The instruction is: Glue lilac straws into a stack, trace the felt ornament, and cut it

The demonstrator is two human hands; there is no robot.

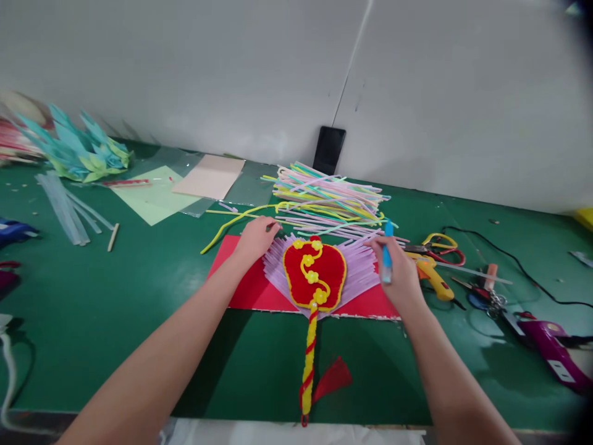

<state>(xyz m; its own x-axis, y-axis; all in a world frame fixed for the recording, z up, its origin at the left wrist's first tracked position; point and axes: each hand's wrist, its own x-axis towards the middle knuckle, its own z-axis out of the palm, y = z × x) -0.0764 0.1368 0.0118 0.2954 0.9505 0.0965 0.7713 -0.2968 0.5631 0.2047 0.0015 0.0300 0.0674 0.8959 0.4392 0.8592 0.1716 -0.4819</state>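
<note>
Head view shows the left hand (258, 238) with bent fingers at the left edge of a spread of lilac strips (364, 266), though whether it pinches one I cannot tell; the right hand (399, 272) grasps a blue pen-shaped tube (388, 247) over the spread's right side; between the hands a red fan (327, 269), yellow-edged, lies on the strips, its handle pointing towards the person, with a red tassel (334, 377) beside it; a red board (241, 278) lies beneath; just beyond both hands a heap of coloured stems (328, 194) crowds the space, a phone (329, 150) leaning behind it; right of the right hand, scissors (447, 247) and a yellow glue gun (433, 275) lie close, a purple tool (551, 346) farther off; beyond the left hand lie a pinkish sheet (210, 176) and green paper (157, 194), with a turquoise bundle (83, 148) farther left.
</note>
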